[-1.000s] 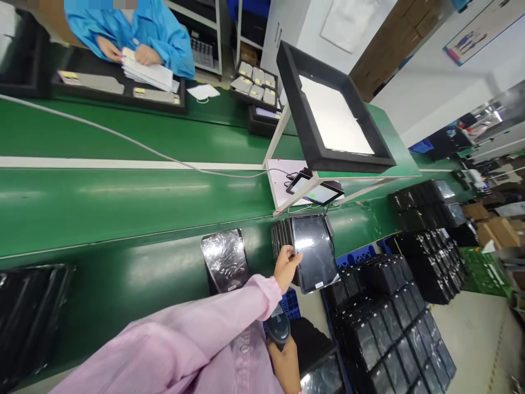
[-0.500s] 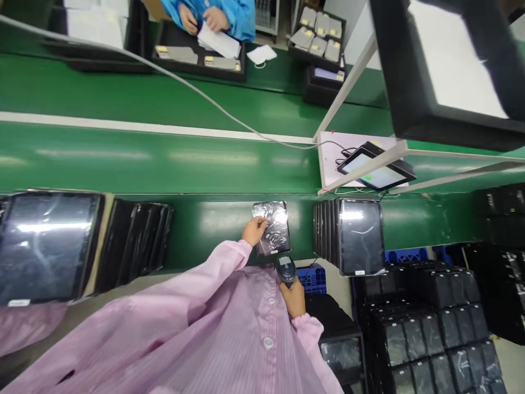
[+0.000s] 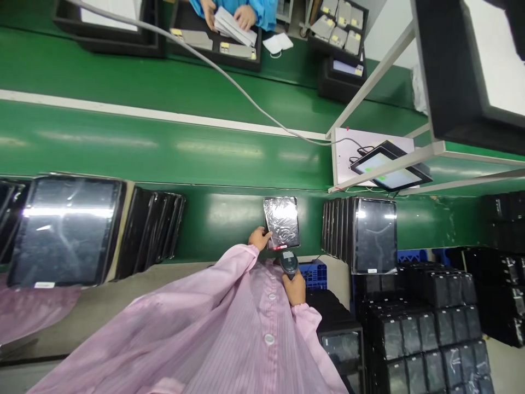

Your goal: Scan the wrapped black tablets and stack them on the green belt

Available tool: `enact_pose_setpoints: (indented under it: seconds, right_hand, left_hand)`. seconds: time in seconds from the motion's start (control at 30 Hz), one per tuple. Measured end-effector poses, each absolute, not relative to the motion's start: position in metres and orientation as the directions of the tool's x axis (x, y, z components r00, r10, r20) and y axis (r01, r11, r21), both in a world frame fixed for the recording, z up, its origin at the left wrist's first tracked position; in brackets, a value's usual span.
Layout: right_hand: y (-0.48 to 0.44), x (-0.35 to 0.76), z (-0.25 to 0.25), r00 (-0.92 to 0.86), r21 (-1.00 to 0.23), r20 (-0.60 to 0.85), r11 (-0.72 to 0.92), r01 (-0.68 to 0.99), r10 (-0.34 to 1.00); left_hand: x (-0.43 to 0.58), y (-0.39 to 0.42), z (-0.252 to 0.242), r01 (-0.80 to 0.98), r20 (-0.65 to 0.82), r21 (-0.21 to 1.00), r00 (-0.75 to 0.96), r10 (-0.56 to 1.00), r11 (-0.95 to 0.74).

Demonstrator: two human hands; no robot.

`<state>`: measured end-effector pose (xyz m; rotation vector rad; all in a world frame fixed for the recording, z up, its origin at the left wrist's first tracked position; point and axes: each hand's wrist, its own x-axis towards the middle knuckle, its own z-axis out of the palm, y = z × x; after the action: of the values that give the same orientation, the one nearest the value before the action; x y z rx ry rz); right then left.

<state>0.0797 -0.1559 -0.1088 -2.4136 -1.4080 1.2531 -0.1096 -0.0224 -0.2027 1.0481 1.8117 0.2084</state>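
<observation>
A tablet (image 3: 283, 219) in crinkled clear film lies screen up on the green bench, with a small white label at its near edge. My left hand (image 3: 260, 239) is closed on its lower left edge; the fingertips beneath are partly hidden. Wrapped round the handle of a dark barcode scanner (image 3: 289, 261), my right hand (image 3: 294, 288) holds it just in front of the tablet. A red light spot from the scanner falls beside the label.
Rows of wrapped tablets stand on the left (image 3: 68, 230) and right (image 3: 374, 235). Behind, a lit display (image 3: 389, 168) sits under a metal frame (image 3: 385, 164), and a grey cable (image 3: 229, 79) crosses the view. Stacked black devices (image 3: 414, 328) fill the lower right. A co-worker's hands (image 3: 245, 17) hold papers opposite.
My left hand has slid from the tablet's face down to its left edge. A red scanner light now shows near the label. The view has shifted slightly.
</observation>
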Motion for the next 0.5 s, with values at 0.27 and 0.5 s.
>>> enact_pose_setpoints:
  seconds: [0.27,0.5]
  right_hand:
    - [-0.154,0.077,-0.103,0.239,-0.485,-0.6,-0.585,0.65,0.764]
    - [-0.2,0.134,-0.054,0.191,-0.637,-0.544,-0.55,0.54,0.817]
  left_hand:
    - [-0.101,-0.019,-0.195,0.595,-0.656,0.525,-0.173,0.735,0.609]
    - [-0.078,-0.008,-0.185,0.592,-0.622,0.463,-0.313,0.718,0.659]
